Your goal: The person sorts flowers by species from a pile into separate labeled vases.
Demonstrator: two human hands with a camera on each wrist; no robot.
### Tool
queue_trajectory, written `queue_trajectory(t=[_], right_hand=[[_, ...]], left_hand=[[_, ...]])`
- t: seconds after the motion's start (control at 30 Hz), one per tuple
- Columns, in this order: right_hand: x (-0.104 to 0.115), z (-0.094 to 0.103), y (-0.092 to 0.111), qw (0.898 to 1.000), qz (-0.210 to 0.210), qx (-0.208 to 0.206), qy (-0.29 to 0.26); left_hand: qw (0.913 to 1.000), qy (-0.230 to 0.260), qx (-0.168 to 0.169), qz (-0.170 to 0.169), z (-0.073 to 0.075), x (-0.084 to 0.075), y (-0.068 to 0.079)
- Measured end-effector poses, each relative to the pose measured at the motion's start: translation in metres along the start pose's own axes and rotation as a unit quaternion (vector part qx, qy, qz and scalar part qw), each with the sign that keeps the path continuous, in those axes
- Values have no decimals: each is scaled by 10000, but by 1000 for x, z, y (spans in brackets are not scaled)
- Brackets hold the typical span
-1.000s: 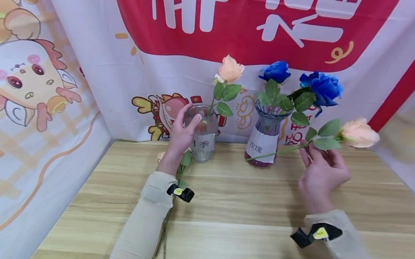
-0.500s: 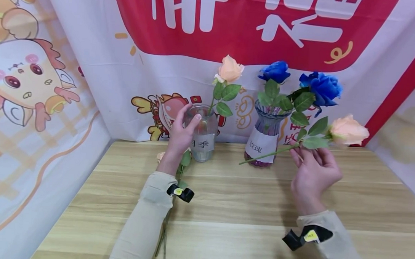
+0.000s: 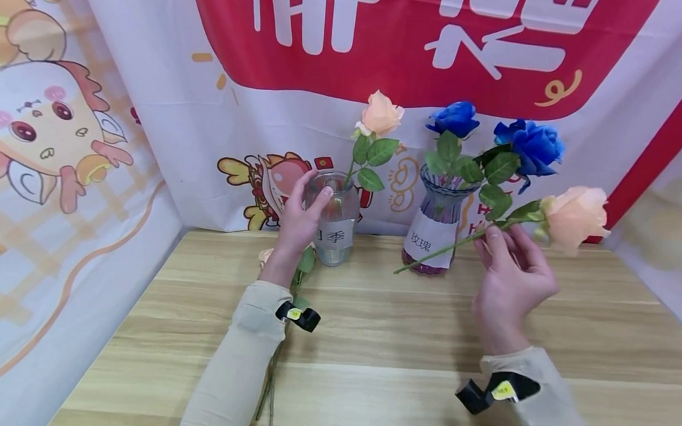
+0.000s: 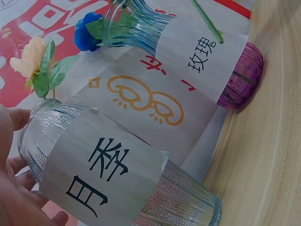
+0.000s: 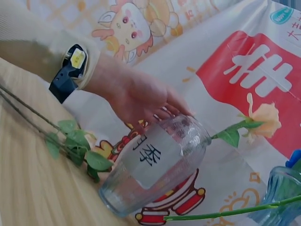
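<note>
The left hand (image 3: 301, 221) I guide from afar grips the clear vase (image 3: 344, 208) near its rim, one peach rose (image 3: 381, 114) standing inside, while my right hand (image 3: 510, 285) pinches a second rose (image 3: 574, 218) by its stem, slanting in front of the blue-and-purple vase (image 3: 439, 207).

This looks like a staged filming corner; which kind of building holds it cannot be told. Printed cloths stand in for walls: a red-and-white banner (image 3: 391, 58) at twelve o'clock, a cartoon-patterned sheet (image 3: 43, 184) at nine. A wood-grain table (image 3: 380, 377) spreads toward six, and black devices (image 3: 300, 316) ride on both sleeves (image 3: 240, 360).
</note>
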State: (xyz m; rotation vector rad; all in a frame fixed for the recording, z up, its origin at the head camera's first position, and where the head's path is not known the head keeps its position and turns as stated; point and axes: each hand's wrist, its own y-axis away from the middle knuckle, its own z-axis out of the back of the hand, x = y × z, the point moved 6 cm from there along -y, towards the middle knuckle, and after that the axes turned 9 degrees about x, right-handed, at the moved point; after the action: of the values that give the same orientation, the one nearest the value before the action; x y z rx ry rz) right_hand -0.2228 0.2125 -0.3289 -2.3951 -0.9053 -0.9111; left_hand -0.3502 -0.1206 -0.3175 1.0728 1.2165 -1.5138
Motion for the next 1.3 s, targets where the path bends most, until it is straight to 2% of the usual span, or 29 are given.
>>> queue_trajectory(t=[0.23, 0.53, 0.83, 1.07, 1.3], right_hand=[[-1, -20, 11, 9985, 401, 349, 89], [-7, -46, 18, 9967, 660, 432, -188], [-14, -69, 22, 9976, 537, 419, -99], [-19, -87, 22, 9973, 485, 482, -250], [-22, -104, 19, 9984, 321, 464, -26]], left_hand=[[10000, 6, -19, -39, 0, -1, 1], [10000, -25, -49, 22, -1, -3, 3], [10000, -40, -46, -19, 0, -3, 2], [10000, -59, -46, 56, 0, -2, 2], [10000, 10, -3, 42, -1, -1, 0]])
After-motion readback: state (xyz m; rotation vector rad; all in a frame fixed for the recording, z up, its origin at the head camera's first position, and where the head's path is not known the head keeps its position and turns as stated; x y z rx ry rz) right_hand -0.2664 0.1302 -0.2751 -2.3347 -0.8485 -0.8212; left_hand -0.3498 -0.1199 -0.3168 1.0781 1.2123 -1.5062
